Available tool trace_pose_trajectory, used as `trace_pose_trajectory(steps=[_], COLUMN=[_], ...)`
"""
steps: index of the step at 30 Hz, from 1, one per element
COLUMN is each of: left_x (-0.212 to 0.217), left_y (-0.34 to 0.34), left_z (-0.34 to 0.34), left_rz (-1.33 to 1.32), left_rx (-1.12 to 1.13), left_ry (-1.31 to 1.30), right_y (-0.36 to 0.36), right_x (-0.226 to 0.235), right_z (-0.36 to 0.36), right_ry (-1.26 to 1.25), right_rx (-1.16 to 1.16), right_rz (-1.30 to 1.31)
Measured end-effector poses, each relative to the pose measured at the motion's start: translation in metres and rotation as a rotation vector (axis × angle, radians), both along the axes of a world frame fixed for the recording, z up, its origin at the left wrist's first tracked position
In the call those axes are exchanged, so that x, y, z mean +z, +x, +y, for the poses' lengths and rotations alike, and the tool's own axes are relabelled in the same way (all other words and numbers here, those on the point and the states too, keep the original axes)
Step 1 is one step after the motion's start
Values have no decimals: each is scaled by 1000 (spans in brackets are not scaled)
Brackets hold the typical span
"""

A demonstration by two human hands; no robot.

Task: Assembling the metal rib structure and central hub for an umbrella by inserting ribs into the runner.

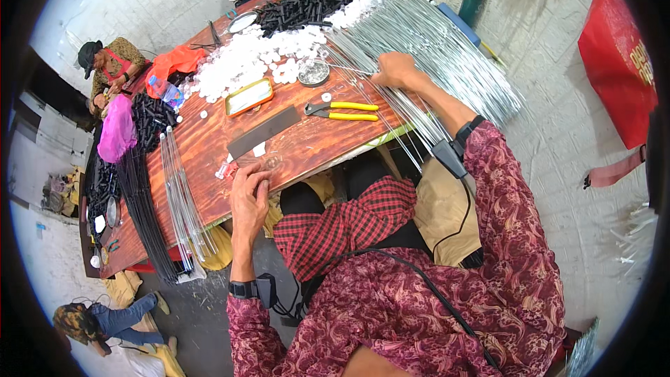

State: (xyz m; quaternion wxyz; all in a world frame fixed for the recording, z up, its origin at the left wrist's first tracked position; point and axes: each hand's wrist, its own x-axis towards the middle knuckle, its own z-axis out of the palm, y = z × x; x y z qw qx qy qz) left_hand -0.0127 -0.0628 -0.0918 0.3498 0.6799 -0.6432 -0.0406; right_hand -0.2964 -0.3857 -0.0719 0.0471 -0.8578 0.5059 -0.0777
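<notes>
My right hand (396,71) is closed on a thin metal rod (349,68), whose free end points left over a round tin (313,73) of small pieces. Beneath that hand lies a big pile of silvery metal rods (433,49). At the table's near edge, my left hand (250,192) is loosely curled with the fingers apart, and nothing shows in it. Just beyond it sits a small red-and-white item (226,170). Between my hands lie yellow-handled pliers (342,110) and a dark flat bar (265,131).
White round caps (244,63) and black tubular parts (307,10) are heaped across the wooden table (202,146). A yellow-rimmed tray (249,96) stands near the middle. Rod bundles (183,195) overhang the left edge. Co-workers (115,66) sit around the far side. A green tumbler (472,1) stands behind the rods.
</notes>
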Motion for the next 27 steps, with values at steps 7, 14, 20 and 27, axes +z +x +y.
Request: trace_pose_trajectory(steps=[7,14,20,27], left_x=[6,9,8,19], left_y=[8,-1,-4,-16], left_z=[7,1,-1,-12], left_rz=[-12,3,-2,51], left_rx=[49,29,15,-60], left_ry=[-35,-19,-30,-43], right_y=[-13,-28,-27,-12], right_x=[19,24,57,97], right_z=[-18,-29,-7,16], right_ry=[782,1157,1049,620], right_rx=[-195,-299,-140,174], right_rz=[-1001,-1189,-1358,-1248])
